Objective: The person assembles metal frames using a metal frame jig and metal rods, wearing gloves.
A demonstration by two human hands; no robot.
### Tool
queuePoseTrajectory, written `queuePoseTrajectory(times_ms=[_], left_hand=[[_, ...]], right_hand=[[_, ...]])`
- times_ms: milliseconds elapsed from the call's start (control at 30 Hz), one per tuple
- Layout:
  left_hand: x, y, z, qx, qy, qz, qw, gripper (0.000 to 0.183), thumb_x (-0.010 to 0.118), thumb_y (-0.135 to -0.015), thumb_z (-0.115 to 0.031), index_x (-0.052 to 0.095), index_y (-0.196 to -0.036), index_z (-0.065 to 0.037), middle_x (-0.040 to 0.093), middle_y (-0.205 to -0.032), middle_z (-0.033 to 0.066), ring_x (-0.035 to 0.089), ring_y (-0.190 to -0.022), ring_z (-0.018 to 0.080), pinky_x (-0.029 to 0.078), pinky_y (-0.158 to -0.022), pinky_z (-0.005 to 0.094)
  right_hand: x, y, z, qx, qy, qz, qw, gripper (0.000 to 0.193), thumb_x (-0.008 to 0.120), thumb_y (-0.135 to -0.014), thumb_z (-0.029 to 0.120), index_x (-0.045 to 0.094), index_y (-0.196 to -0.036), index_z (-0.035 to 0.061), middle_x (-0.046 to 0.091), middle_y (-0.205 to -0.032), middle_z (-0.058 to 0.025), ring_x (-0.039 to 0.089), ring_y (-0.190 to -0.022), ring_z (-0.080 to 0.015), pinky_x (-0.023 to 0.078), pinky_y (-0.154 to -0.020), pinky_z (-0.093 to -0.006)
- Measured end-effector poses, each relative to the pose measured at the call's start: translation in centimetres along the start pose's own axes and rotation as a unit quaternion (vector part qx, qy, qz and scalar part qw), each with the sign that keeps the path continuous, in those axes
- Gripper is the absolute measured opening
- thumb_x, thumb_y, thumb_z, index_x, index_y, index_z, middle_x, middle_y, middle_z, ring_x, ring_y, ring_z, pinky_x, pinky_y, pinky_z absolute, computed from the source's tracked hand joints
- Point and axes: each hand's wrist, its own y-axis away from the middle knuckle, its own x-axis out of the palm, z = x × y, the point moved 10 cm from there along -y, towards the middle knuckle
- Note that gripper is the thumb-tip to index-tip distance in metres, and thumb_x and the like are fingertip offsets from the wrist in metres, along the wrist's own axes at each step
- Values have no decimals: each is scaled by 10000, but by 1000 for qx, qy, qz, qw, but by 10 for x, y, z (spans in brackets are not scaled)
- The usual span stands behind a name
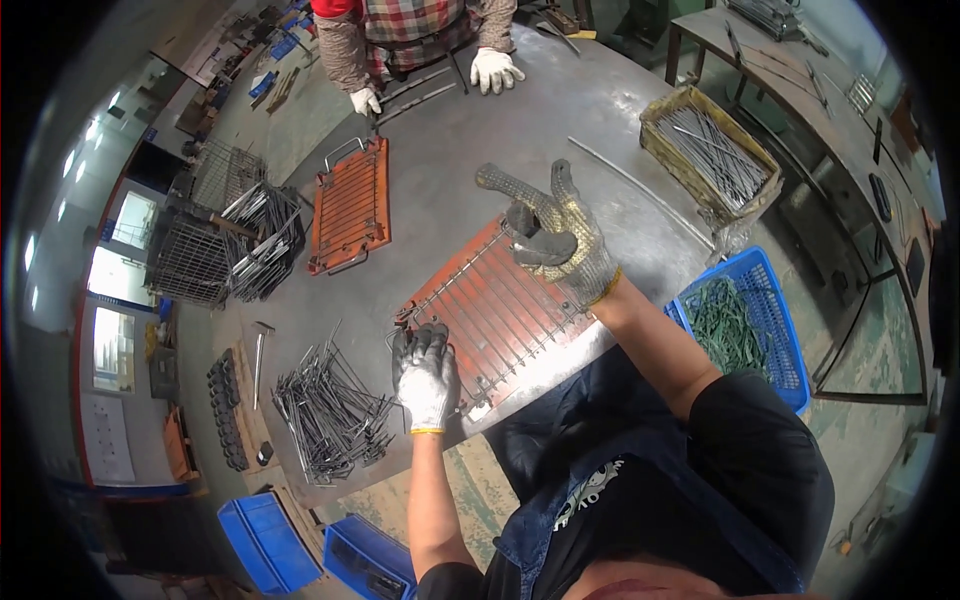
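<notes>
An orange jig plate (462,283) lies tilted on the metal table in front of me, with several thin metal rods across it. Over the plate's near left corner rests my left hand (424,380), in a white glove with grey fingers, the fingers laid side by side along the edge. My right hand (570,240), in a dotted grey-yellow glove, is above the far edge. Two of its fingers stretch out while the others bend toward the thumb in a pinch; whatever is between them is hidden. Beside my left hand is a pile of bent metal rods (330,405).
Another orange jig plate (350,205) lies farther left. Across the table stands a person with white-gloved hands (494,70). At right are a yellow crate (660,145) of rods and a blue basket (785,335) of green strips. A hammer (260,360) and wire baskets (190,255) are left.
</notes>
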Motion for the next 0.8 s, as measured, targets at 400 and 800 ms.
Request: queuePoseTrajectory(times_ms=[400, 800], left_hand=[[-10, 6, 2, 9, -4, 11, 1000, 343, 542, -861, -251, 639, -1170, -139, 596, -1229, 92, 474, -1221, 298, 272, -1112, 410], [-31, 34, -3, 18, 32, -29, 999, 315, 545, -855, -221, 631, -1138, -116, 623, -1138, 106, 545, -1112, 296, 313, -1078, 406]], right_hand=[[23, -12, 0, 11, -26, 31, 999, 720, 469, -939, 521, 322, -1422, 7, 482, -614, 0, 321, -359, -33, 292, -334, -190], [94, -7, -1, 16, 43, 76, 996, 647, 436, -961, 495, 368, -1408, 31, 514, -655, -21, 378, -401, -32, 322, -364, -205]])
